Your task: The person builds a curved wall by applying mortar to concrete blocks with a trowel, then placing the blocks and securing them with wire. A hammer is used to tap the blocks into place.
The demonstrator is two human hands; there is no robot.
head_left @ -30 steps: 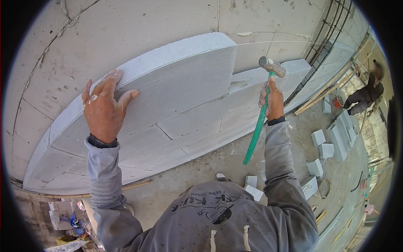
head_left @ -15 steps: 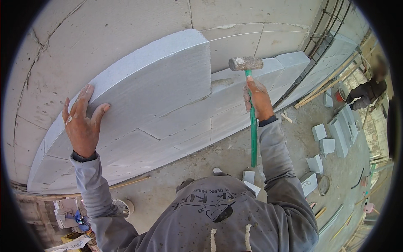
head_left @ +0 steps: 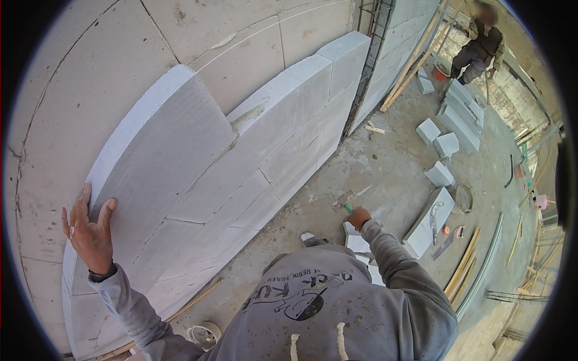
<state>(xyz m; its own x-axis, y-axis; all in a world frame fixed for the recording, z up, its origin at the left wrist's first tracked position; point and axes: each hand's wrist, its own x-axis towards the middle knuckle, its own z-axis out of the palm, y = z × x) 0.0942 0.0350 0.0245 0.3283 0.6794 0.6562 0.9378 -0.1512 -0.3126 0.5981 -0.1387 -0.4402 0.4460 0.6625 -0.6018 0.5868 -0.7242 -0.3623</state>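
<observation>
The upper left is filled by the back wall (head_left: 66, 90), grey, jointed and cracked. Before it the block wall (head_left: 168, 162) is set, its top edge bowed by the lens, its upper course broken off at a step down to the course below. Its far end is bounded by upright rebar (head_left: 369, 53). Open room is left on the floor (head_left: 325, 174), between the foot of the block wall and the loose blocks (head_left: 447, 145) at right; a person (head_left: 480, 51) is seen beyond them. Floor at lower left partly taken up by a bucket (head_left: 205, 335). Block faces: smooth, pale grey, thinly jointed; top faces lighter, bluish white. The top edge is touched by the left hand (head_left: 91, 237), spread wide, nothing gripped. By the right hand (head_left: 360, 218), closed round the handle, the hammer (head_left: 348, 207) is held low, well apart from the block wall. Handle green, partly hidden; head brownish, blurred.
</observation>
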